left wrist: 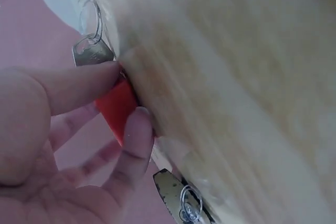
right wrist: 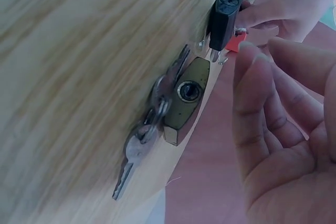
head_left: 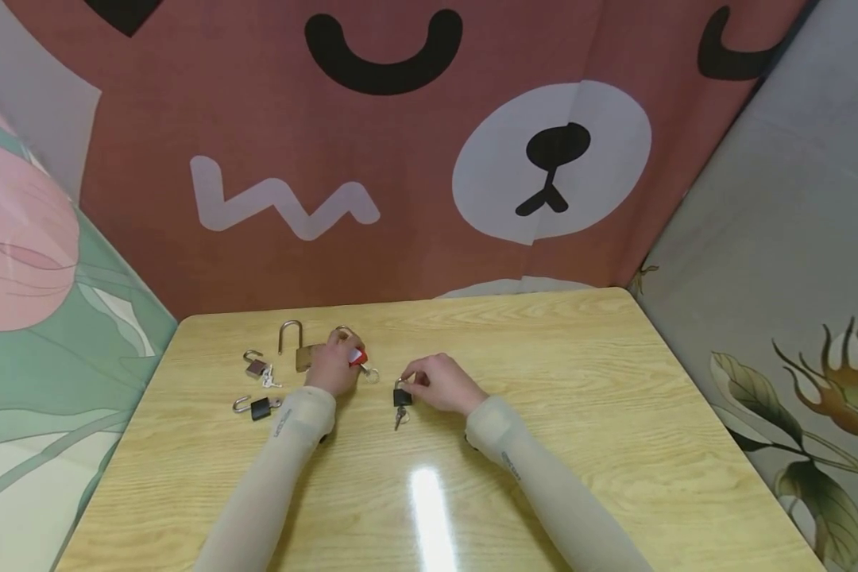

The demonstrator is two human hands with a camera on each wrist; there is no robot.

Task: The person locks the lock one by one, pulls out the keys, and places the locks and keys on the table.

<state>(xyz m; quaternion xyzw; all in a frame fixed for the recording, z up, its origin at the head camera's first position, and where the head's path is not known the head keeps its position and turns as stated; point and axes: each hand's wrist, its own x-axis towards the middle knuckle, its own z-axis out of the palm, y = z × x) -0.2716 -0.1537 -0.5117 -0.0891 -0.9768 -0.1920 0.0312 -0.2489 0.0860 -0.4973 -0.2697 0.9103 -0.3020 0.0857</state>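
My left hand (head_left: 334,365) pinches a red padlock (left wrist: 116,106) between thumb and fingers, low over the table. A key with a ring (left wrist: 90,51) sticks out of it. Beside that hand lies a larger brass padlock (head_left: 303,358) with a long raised shackle, partly covered by the fingers. My right hand (head_left: 443,383) hovers by the shackle of a small black padlock (head_left: 402,397), whose brass-coloured base and keyhole show in the right wrist view. Its thumb and fingertips are bent close together with nothing visible between them. Keys (right wrist: 149,124) lie at that padlock's base.
Left on the wooden table (head_left: 579,445) lie a small brown padlock (head_left: 256,369) with keys (head_left: 268,377) and a black padlock (head_left: 260,408), shackles open. A curtain (head_left: 415,270) with a bear print hangs along the back edge.
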